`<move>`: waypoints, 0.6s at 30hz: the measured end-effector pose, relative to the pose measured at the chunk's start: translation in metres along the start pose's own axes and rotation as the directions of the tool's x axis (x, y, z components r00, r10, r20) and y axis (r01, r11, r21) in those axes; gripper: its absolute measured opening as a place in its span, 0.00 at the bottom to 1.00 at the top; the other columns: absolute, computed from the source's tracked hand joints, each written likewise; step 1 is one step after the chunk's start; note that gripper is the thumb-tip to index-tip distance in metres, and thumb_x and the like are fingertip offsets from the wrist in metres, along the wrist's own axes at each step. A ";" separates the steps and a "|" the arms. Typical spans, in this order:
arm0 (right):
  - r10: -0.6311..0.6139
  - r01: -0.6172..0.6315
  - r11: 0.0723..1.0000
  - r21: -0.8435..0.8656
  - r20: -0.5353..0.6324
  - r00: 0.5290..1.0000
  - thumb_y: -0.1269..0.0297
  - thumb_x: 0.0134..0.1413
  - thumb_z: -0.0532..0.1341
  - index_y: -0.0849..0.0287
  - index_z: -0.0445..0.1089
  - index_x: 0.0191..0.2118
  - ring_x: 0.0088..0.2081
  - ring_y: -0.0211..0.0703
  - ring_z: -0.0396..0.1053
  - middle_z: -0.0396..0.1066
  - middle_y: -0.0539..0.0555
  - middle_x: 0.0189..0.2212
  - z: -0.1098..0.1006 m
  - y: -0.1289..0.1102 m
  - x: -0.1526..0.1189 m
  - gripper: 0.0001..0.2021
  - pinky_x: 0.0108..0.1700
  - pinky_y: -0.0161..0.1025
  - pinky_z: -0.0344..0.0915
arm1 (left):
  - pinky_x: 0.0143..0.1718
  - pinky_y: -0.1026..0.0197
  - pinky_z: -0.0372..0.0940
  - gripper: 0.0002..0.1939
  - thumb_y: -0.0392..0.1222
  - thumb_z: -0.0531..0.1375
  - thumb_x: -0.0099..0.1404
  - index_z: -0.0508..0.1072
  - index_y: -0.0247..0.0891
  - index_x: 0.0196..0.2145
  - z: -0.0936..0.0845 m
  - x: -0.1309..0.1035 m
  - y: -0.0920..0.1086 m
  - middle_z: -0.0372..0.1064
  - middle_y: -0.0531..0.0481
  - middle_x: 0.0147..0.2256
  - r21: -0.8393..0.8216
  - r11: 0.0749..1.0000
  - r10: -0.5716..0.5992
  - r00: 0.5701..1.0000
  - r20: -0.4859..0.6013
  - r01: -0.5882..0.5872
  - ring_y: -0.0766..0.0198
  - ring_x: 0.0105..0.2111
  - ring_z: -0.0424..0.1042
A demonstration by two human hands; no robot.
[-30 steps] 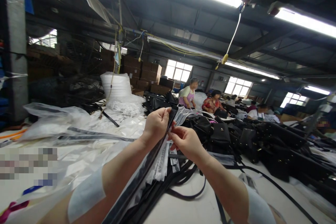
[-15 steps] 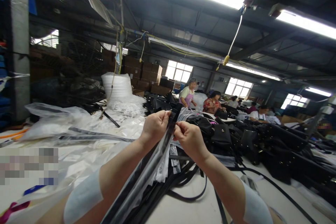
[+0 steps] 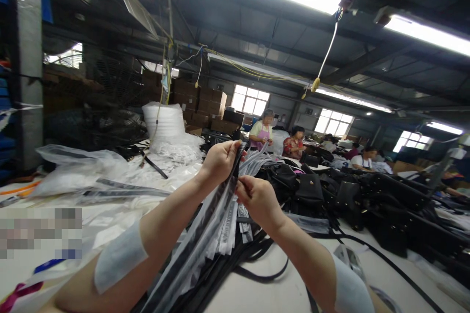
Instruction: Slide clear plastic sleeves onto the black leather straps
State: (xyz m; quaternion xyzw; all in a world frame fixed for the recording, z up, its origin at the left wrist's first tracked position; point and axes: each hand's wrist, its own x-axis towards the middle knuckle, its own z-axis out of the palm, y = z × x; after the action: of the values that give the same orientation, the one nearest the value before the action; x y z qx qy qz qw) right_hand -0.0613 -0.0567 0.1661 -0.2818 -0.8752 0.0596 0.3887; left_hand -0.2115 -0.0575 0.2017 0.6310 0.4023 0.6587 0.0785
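Observation:
A long black strap [image 3: 236, 164] runs up toward me, its lower length lying inside a clear plastic sleeve [image 3: 205, 242]. Near the strap's top end, my left hand [image 3: 221, 160] is closed on it with thumb and fingers pinched. Just below and to the right, my right hand [image 3: 260, 200] pinches at the sleeve's upper edge; its fingertips partly hide what they grip. Under my forearms, more black straps [image 3: 253, 254] and several sleeved ones lie in a bundle on the white table [image 3: 249, 296].
Black bags [image 3: 312, 188] are heaped on the right. Loose clear plastic bags [image 3: 84, 171] and a white foam roll [image 3: 163, 120] stand at the left. A tape dispenser [image 3: 348, 260] sits by my right forearm. A person in a pink apron [image 3: 263, 137] and other people are farther back.
My left hand has moved up a little toward the strap's end. My right hand has slid slightly down and left, so the hands are farther apart along the strap.

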 end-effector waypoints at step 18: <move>-0.144 0.100 0.974 -0.202 -0.214 0.966 0.67 0.61 0.52 0.60 0.73 0.36 0.30 0.42 0.73 0.75 0.54 0.27 0.002 0.006 0.003 0.12 0.33 0.34 0.59 | 0.25 0.62 0.51 0.23 0.43 0.47 0.72 0.69 0.38 0.21 -0.002 0.011 0.001 0.68 0.50 0.21 0.621 0.771 0.220 0.974 -0.053 -0.140 0.64 0.21 0.64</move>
State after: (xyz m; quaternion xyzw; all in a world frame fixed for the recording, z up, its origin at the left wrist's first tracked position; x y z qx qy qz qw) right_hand -0.0614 -0.0499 0.1643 -0.2677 -0.8424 -0.0806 0.4608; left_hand -0.2150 -0.0523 0.2109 0.6162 0.5359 0.5341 -0.2188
